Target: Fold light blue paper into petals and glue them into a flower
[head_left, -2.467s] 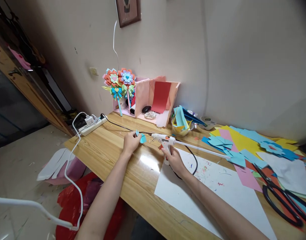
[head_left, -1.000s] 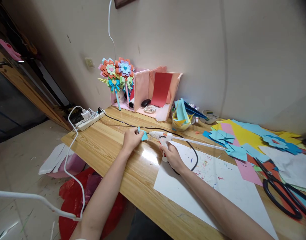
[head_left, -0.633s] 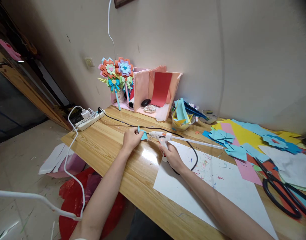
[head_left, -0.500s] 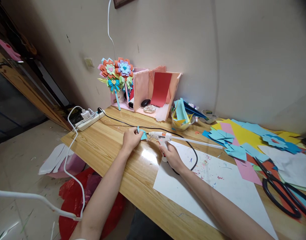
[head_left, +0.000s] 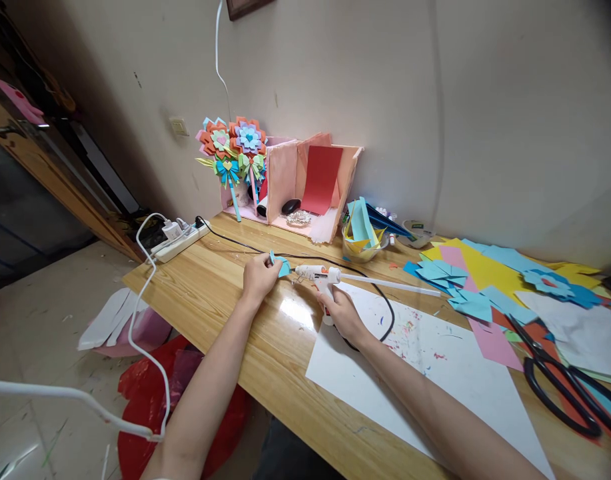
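My left hand (head_left: pixel 258 275) pinches a small folded blue paper piece (head_left: pixel 282 266) just above the wooden table (head_left: pixel 220 293). My right hand (head_left: pixel 342 312) is wrapped round the grip of a white hot glue gun (head_left: pixel 319 275). Its nozzle points left at the blue piece, almost touching it. A long white glue stick (head_left: pixel 392 285) pokes out of the gun's back, and its black cord (head_left: pixel 385 313) loops over the white sheet (head_left: pixel 425 373) under my right forearm.
Paper flowers (head_left: pixel 232 150) and a pink box organiser (head_left: pixel 310 190) stand at the wall. A bowl of paper scraps (head_left: pixel 360 243), coloured paper pieces (head_left: pixel 485 287) and black scissors (head_left: pixel 560 387) lie to the right. A power strip (head_left: pixel 179 241) sits at the table's left corner.
My left hand has drawn the blue piece slightly left and up. The glue gun followed a little to the left. The camera view has barely shifted.
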A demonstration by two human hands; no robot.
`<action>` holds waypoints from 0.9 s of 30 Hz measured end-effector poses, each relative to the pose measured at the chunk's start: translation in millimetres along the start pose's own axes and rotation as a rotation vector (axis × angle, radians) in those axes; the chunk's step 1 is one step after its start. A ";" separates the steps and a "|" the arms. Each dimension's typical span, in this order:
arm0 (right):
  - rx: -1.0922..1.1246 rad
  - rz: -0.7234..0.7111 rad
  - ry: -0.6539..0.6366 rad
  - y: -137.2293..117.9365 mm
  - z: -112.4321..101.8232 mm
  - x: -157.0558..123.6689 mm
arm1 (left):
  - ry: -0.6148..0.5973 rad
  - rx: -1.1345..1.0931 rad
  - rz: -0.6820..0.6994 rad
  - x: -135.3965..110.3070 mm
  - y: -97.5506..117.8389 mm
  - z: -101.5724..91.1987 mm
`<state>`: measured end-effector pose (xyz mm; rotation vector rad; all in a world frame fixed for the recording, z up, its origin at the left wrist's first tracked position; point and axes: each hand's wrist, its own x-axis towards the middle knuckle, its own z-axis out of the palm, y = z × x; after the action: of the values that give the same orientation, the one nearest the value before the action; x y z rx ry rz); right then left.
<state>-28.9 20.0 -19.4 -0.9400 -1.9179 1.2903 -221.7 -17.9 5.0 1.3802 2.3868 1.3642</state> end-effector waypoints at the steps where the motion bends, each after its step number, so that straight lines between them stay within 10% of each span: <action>1: -0.003 -0.001 -0.001 -0.2 -0.1 0.0 | 0.004 -0.002 -0.003 0.3 0.2 -0.3; 12: 0.008 -0.010 0.075 4.3 -1.6 22.5 | 0.049 -0.203 -0.047 5.1 -4.0 -5.8; 20: -0.278 -0.186 0.192 12.1 7.2 96.8 | -0.281 -0.466 0.015 2.6 3.5 -5.1; 27: -0.350 -0.157 0.127 20.3 4.1 87.5 | -0.538 -0.648 0.099 -3.7 13.1 -9.1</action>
<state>-75.5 96.2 -30.0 -0.9902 -2.1078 0.8002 -214.8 -23.9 18.7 1.4267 1.3911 1.3769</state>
